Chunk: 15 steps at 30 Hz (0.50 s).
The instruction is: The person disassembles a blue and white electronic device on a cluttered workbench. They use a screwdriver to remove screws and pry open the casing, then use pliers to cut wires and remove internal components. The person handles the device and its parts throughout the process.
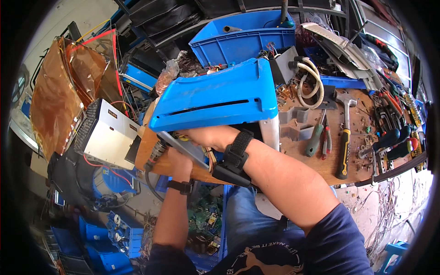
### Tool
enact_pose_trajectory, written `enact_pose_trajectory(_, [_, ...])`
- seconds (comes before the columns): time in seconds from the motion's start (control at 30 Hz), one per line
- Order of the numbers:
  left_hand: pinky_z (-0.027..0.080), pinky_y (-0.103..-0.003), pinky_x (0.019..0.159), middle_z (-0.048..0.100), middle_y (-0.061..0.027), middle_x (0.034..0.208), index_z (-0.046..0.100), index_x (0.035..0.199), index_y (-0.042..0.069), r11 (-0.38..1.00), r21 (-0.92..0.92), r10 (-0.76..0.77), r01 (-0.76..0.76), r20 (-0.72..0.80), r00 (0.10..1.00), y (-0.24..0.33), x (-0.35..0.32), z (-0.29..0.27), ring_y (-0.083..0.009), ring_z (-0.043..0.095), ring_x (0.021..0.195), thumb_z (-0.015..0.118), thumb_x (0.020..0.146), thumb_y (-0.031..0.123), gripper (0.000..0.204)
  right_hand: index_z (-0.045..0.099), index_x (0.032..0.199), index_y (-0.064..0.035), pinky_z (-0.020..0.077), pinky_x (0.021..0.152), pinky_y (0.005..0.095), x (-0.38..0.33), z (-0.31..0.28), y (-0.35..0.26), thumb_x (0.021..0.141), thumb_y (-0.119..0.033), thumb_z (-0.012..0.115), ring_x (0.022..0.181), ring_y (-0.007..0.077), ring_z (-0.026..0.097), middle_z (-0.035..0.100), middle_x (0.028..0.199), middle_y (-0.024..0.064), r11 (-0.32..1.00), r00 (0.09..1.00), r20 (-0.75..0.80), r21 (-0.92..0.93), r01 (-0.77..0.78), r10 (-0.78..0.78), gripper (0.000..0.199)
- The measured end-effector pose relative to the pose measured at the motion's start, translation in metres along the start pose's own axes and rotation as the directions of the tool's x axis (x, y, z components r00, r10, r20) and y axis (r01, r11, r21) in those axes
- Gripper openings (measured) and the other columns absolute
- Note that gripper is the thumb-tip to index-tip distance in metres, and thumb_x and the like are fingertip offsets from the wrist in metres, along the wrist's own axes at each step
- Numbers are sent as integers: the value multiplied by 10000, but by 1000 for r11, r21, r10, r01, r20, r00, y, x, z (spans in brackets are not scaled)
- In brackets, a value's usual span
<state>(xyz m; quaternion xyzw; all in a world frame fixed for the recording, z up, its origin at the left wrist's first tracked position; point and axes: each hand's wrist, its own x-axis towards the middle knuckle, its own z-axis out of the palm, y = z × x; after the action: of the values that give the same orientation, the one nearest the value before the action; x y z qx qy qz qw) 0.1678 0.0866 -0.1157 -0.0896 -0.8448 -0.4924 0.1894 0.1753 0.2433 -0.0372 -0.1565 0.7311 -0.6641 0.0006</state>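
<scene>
Blue casing (220, 94) in both hands

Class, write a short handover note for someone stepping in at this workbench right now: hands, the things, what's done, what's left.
Left hand: under the blue-cased device, at its lower edge by the metal frame; grip hidden.
Right hand: reaching into the underside, fingers hidden.
Device: tilted on the wooden bench, blue cover on.
Done: nothing visibly removed.
Left: cover and frame still joined. Hammer and screwdriver lie to the right.
</scene>
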Motion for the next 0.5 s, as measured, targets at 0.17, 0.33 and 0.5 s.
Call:
enact_pose_trajectory(0.17, [493,-366,681,696,-130,818,657,886,-51,994,-93,-55,59,53,997,-14,1,1,-220,662,759,712,806,162,234,658,1108,-44,490,831,358,-1,0,2,909,-258,631,928,200,607,668,1036,111,997,997,67,73,-29,24,294])
enact_pose_trajectory(0.33, [495,-374,695,697,-167,833,645,893,-67,996,45,-74,74,4,997,-4,-9,0,-268,675,789,610,890,193,263,657,1142,-56,483,889,364,-7,-14,-10,893,-245,642,991,221,610,675,1075,121,994,981,164,-18,107,-102,313])
enact_pose_trajectory(0.5, [498,-370,694,699,-180,829,649,914,-58,999,-51,17,-14,63,998,-15,-13,5,-287,684,785,563,914,150,225,668,1105,-49,523,810,341,-11,-20,-1,861,-233,714,909,215,652,693,1037,114,828,912,65,-397,396,-405,309])
